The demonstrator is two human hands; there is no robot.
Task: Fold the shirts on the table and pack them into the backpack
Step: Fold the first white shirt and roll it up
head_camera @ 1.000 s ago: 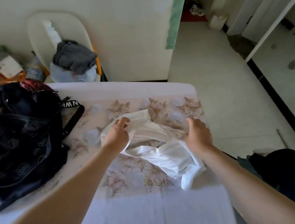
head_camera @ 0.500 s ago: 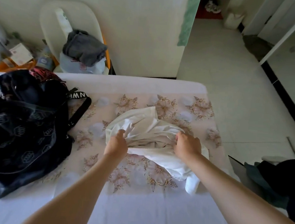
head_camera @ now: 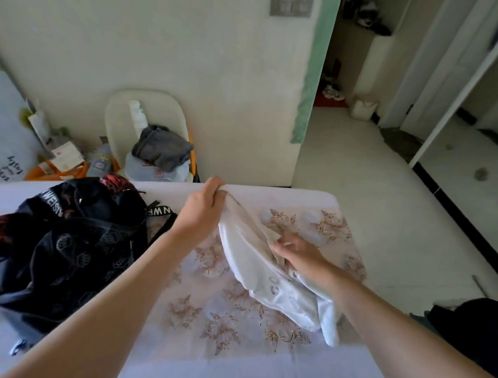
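Observation:
A white shirt (head_camera: 260,274) hangs crumpled above the flowered tablecloth, lifted off the table (head_camera: 228,366) at its upper end. My left hand (head_camera: 203,207) pinches the shirt's top edge and holds it up near the table's far side. My right hand (head_camera: 299,252) grips the fabric lower down, at the middle of the shirt, fingers curled into the cloth. The black backpack (head_camera: 67,243) with white lettering on its straps lies slumped on the table's left side, a hand's width left of my left forearm.
A cream chair (head_camera: 145,127) with grey clothes (head_camera: 161,147) piled on it stands behind the table against the wall. Clutter and an orange bag (head_camera: 55,167) sit at the back left. Dark fabric (head_camera: 475,326) lies at the right edge. Open floor runs to the right.
Both hands gathered the shirt from the tablecloth; my left hand then rose toward the far edge lifting its top, while my right hand stayed lower in the fabric. The view tilted upward.

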